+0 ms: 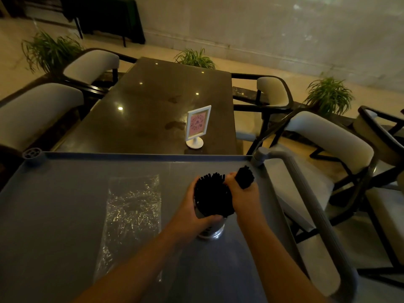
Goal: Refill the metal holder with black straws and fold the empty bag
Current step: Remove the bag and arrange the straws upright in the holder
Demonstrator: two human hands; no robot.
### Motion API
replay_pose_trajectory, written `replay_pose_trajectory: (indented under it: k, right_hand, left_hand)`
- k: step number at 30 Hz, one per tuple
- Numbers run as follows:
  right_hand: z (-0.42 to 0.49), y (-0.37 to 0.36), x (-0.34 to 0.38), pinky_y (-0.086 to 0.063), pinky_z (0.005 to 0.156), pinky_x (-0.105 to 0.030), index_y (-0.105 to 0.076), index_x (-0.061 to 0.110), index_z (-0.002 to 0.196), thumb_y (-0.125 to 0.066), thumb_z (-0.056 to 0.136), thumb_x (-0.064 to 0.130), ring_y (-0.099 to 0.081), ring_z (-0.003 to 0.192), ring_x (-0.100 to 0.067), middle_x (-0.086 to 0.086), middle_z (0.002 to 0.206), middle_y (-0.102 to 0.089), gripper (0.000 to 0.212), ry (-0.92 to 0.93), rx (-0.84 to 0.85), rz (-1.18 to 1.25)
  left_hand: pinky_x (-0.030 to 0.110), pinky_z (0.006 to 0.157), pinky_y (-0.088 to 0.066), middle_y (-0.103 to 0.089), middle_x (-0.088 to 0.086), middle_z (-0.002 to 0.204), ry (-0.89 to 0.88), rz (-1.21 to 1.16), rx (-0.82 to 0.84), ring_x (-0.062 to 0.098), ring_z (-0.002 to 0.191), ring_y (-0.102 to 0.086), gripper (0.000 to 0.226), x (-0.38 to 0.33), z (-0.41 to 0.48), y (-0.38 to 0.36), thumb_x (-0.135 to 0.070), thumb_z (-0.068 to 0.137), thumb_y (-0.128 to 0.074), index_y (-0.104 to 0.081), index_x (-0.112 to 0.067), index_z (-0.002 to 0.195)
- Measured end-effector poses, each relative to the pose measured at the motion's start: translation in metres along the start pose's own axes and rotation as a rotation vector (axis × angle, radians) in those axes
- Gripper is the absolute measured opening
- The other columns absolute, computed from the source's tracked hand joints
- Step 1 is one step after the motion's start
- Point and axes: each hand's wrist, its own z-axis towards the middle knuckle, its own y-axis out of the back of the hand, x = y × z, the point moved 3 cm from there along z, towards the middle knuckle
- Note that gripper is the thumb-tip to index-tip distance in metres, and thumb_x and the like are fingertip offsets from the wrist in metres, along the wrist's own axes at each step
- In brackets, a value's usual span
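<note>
The metal holder (211, 231) stands on the grey cart top (65, 204), right of centre, with a thick fan of black straws (213, 194) rising from it. My left hand (192, 212) wraps around the holder's left side and front. Just to the right, my right hand (242, 193) grips a separate bundle of black straws (246, 177), its ends pointing up and away beside the filled holder. A clear plastic bag (131, 213) lies flat and empty on the cart, left of the holder.
The cart has a raised rim and a grey handle (306, 193) along its right side. Beyond it stands a dark glossy table (153, 101) with a white framed sign (196, 127). Cushioned chairs flank the table, and potted plants line the floor behind.
</note>
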Motion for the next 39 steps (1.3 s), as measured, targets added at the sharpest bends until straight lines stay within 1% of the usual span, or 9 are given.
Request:
replay_pose_trajectory:
  k: [5,13,16,19,24,27,30,35,39]
  right_hand:
    - [-0.004,-0.004,0.000,-0.056,0.082,-0.035,-0.070,0.015,0.093,-0.066,0.086,0.007,-0.068,0.090,-0.011,-0.001,0.092,-0.071,0.011,-0.050,0.177,0.033]
    - [-0.011,0.017,-0.019,-0.043,0.102,-0.032,-0.024,0.045,0.146,-0.077,0.062,0.060,-0.038,0.134,-0.010,0.016,0.145,-0.040,0.100,-0.016,0.401,0.135]
    - [-0.020,0.027,-0.036,-0.048,0.095,-0.019,-0.010,0.045,0.149,-0.081,0.053,0.061,-0.028,0.136,-0.005,0.025,0.145,-0.029,0.120,-0.053,0.527,0.060]
    - [-0.024,0.029,-0.048,-0.034,0.114,-0.035,-0.003,0.042,0.151,-0.083,0.058,0.050,-0.021,0.141,-0.008,0.019,0.153,-0.021,0.123,-0.052,0.644,-0.111]
    - [-0.021,0.011,-0.033,-0.043,0.095,-0.009,-0.029,0.039,0.140,-0.088,0.065,0.017,-0.045,0.128,0.003,0.019,0.137,-0.047,0.098,0.058,0.640,-0.190]
    - [-0.012,0.003,-0.026,-0.045,0.096,-0.016,-0.036,0.037,0.138,-0.087,0.065,0.018,-0.050,0.124,-0.001,0.014,0.133,-0.053,0.091,0.080,0.601,-0.155]
    - [-0.004,0.001,-0.026,-0.047,0.101,-0.031,-0.041,0.036,0.139,-0.085,0.065,0.025,-0.054,0.120,-0.006,0.009,0.130,-0.057,0.088,0.056,0.572,-0.188]
    - [-0.007,-0.006,-0.029,-0.053,0.095,-0.044,-0.067,0.019,0.109,-0.081,0.074,0.018,-0.068,0.098,-0.010,-0.002,0.103,-0.073,0.038,0.059,0.392,-0.120]
    - [-0.011,-0.006,-0.023,-0.055,0.093,-0.042,-0.065,0.024,0.115,-0.080,0.075,0.017,-0.067,0.101,-0.011,0.001,0.109,-0.070,0.043,0.037,0.341,0.012]
  left_hand:
    - [0.007,0.092,-0.037,-0.035,-0.030,0.133,-0.017,0.048,0.012,0.000,0.132,-0.034,0.115,0.004,0.002,0.003,-0.018,0.071,-0.086,-0.008,-0.033,0.154]
    - [-0.004,0.077,-0.042,-0.034,-0.037,0.126,0.002,0.060,0.032,-0.029,0.106,-0.041,0.108,0.007,0.007,0.012,-0.014,0.070,-0.085,-0.013,-0.038,0.147]
    - [-0.002,0.083,-0.041,-0.039,-0.029,0.133,0.014,0.084,0.097,-0.009,0.125,-0.042,0.106,0.007,0.012,0.018,-0.016,0.070,-0.086,-0.017,-0.037,0.148]
    - [0.017,0.105,-0.040,-0.042,-0.014,0.145,0.050,0.106,0.163,0.010,0.138,-0.036,0.106,0.007,0.018,0.024,-0.023,0.069,-0.086,-0.019,-0.038,0.149]
    - [0.013,0.092,-0.048,-0.049,-0.024,0.127,0.084,0.162,0.261,0.003,0.122,-0.050,0.095,-0.001,0.024,0.023,-0.012,0.073,-0.083,-0.020,-0.051,0.132]
    - [0.005,0.079,-0.048,-0.050,-0.020,0.125,0.083,0.197,0.290,-0.002,0.112,-0.052,0.095,-0.005,0.026,0.025,-0.004,0.075,-0.081,-0.021,-0.043,0.137]
    - [0.020,0.098,-0.049,-0.051,-0.011,0.137,0.089,0.245,0.373,0.009,0.127,-0.050,0.098,-0.005,0.025,0.023,-0.008,0.069,-0.085,-0.029,-0.035,0.144]
    - [0.040,0.102,-0.051,-0.067,-0.004,0.118,0.025,0.181,0.054,0.018,0.117,-0.061,0.059,-0.003,0.031,0.028,-0.010,0.069,-0.084,-0.057,-0.036,0.115]
    - [0.041,0.096,-0.054,-0.069,-0.003,0.114,-0.046,0.192,-0.099,0.016,0.110,-0.065,0.049,-0.007,0.031,0.033,-0.020,0.071,-0.084,-0.061,-0.029,0.114]
